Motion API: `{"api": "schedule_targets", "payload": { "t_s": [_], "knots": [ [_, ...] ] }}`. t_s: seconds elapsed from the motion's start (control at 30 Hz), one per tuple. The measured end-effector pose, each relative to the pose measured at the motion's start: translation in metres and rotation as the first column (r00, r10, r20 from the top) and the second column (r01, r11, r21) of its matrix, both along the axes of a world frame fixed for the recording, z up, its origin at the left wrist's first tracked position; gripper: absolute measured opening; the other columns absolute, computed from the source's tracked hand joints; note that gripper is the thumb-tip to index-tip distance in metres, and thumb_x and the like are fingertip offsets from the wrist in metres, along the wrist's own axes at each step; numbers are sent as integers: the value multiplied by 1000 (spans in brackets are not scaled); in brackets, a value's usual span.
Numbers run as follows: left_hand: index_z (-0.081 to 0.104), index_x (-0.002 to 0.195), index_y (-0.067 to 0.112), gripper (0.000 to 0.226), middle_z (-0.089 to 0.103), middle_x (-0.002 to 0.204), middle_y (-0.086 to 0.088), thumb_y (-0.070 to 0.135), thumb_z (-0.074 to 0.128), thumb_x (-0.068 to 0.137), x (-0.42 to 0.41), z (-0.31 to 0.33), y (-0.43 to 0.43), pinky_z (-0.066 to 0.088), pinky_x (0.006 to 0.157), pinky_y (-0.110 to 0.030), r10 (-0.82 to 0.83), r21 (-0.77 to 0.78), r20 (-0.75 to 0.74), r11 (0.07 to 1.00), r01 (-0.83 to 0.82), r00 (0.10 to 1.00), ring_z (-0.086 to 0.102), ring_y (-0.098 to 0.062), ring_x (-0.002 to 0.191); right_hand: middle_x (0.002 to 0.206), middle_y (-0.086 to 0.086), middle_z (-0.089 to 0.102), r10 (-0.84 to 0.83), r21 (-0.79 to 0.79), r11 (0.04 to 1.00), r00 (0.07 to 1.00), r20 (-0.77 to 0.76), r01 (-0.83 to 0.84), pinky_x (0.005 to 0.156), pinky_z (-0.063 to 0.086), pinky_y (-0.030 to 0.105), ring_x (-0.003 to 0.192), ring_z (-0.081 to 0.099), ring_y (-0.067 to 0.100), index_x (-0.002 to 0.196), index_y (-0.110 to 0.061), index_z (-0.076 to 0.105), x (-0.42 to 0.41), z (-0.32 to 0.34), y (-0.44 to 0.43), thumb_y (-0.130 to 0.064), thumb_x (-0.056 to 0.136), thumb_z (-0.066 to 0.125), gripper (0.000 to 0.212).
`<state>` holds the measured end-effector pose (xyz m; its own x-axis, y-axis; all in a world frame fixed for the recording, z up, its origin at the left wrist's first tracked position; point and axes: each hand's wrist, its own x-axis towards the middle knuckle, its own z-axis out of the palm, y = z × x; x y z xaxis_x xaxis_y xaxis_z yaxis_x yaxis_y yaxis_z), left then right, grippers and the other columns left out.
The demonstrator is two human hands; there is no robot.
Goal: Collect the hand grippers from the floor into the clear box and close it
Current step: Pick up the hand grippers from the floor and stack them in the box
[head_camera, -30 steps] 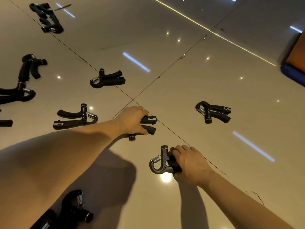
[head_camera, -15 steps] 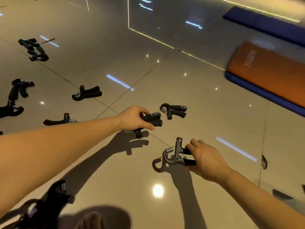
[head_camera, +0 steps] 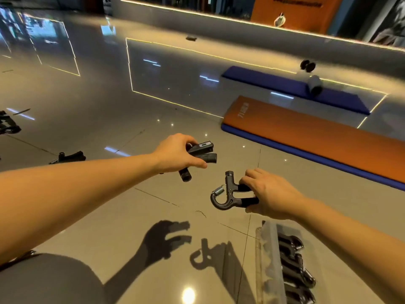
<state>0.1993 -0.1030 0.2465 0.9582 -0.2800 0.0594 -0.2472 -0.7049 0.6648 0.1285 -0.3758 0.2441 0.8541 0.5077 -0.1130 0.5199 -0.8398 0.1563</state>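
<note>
Left hand: the left hand (head_camera: 175,153) is held above the glossy beige tiled floor (head_camera: 122,216), its fingers curled tight around a black plastic hand gripper with a small display on one handle (head_camera: 202,153); the handles are pressed close together and the knob end points down and out below the palm.
Right hand: the right hand (head_camera: 266,194) is closed around the two black foam handles of a dark grey hand gripper with a silver coil spring (head_camera: 228,194); the curved head and spring are turned leftward, clear of the floor.
Hands, relation: the two held grippers are near each other but apart, the left one higher in the view.
Clear box: a clear plastic box (head_camera: 268,260) is seen at the lower right edge, just below the right forearm; several black hand grippers already in the box (head_camera: 293,268) are stacked inside it. Whether a lid is on it cannot be told.
Still on the floor: a black hand gripper lying on the tiles (head_camera: 70,156) is seen at left, beyond the left forearm; a further dark gripper at the far left edge (head_camera: 8,126) is partly cut off.
Background: an orange exercise mat with a blue underside (head_camera: 317,137) is laid at right, and a blue mat (head_camera: 293,88) lies behind it.
Shadows: shadows of both hands and grippers are cast on the tiles below.
</note>
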Motion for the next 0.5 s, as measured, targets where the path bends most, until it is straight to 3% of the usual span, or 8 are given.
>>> {"api": "schedule_targets", "payload": {
  "t_s": [0.2, 0.33, 0.5],
  "knots": [
    [63, 124, 19, 62, 67, 107, 3, 47, 85, 73, -57, 47, -93, 58, 79, -27, -62, 51, 48, 997, 59, 997, 65, -12, 92, 116, -8, 50, -62, -18, 998, 998, -7, 62, 82, 51, 25, 100, 47, 11, 128, -26, 52, -58, 41, -90, -48, 79, 78, 59],
    [62, 124, 18, 63, 65, 101, 5, 46, 86, 73, -94, 64, -154, 55, 68, -19, -77, 61, 49, 995, 74, 996, 65, -8, 84, 112, -8, 51, -108, -3, 994, 994, -10, 108, 85, 53, 30, 99, 50, 12, 124, -25, 53, -89, 58, -144, -50, 77, 80, 59],
    [62, 119, 19, 60, 67, 96, 5, 47, 87, 72, -131, 74, -214, 56, 66, -20, -85, 53, 38, 995, 83, 996, 67, -8, 82, 110, -9, 50, -163, 80, 983, 986, -40, 166, 87, 52, 29, 98, 50, 11, 121, -26, 53, -116, 51, -197, -52, 75, 80, 59]
  ]
}}
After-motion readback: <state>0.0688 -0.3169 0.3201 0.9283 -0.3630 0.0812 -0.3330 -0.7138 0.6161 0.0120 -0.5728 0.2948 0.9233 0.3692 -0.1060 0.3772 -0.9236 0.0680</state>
